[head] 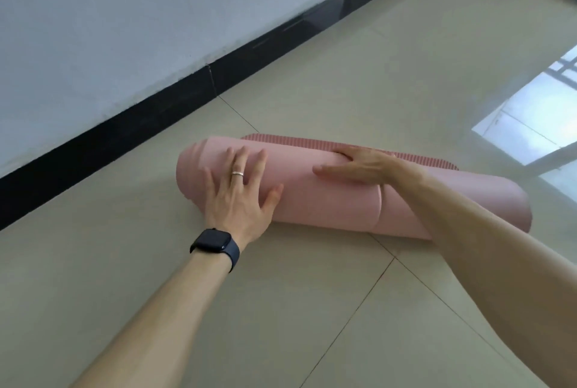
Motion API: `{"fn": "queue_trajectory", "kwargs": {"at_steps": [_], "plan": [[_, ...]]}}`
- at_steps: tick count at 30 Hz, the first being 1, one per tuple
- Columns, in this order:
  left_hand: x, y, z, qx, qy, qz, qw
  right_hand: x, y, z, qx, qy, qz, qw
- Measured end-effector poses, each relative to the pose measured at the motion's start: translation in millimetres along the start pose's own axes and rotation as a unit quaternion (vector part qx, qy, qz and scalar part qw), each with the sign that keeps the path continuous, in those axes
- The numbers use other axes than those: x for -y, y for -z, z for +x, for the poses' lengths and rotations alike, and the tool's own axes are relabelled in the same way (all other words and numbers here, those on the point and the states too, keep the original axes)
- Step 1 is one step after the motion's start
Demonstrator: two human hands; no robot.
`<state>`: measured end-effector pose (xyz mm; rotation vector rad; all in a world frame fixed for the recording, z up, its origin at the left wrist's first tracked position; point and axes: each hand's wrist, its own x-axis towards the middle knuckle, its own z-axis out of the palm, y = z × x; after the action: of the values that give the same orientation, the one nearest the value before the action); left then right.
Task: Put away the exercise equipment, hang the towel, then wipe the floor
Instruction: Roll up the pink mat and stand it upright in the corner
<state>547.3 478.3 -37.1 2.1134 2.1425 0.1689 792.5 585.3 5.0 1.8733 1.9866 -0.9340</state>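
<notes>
The pink yoga mat (327,200) lay rolled nearly to its end on the tiled floor (312,309), with a short ribbed strip flat behind the roll. The left hand (240,194), wearing a ring (238,174) and a dark smartwatch (215,240), pressed splayed, straight fingers on the mat's left part. The right hand (359,165) lay flat across the mat's top near its middle. Neither hand clasped it. Beyond the mat ran a black skirting board (125,134).

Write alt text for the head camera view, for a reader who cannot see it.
A person's left hand, wearing a dark watch, and right hand press flat on a nearly rolled pink exercise mat on a glossy tiled floor. A short ribbed end lies unrolled toward a white wall with a black baseboard.
</notes>
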Motion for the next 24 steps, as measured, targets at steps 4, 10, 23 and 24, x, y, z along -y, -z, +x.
{"fn": "queue_trajectory", "kwargs": {"at_steps": [4, 10, 23, 24], "plan": [[-11, 9, 48, 0.067, 0.027, 0.024, 0.997, 3, 11, 33, -0.011, -0.026, -0.013, 1.000], [-20, -3, 71, 0.125, 0.076, 0.049, 0.988, 6, 24, 56, 0.047, -0.046, 0.007, 0.998], [-19, -28, -18, 0.068, 0.102, -0.008, 0.992, -3, -16, -28, -0.062, 0.143, -0.163, 0.974], [-18, -29, -27, 0.053, 0.100, -0.022, 0.993, 0, -20, -35, -0.078, 0.141, -0.164, 0.973]]}}
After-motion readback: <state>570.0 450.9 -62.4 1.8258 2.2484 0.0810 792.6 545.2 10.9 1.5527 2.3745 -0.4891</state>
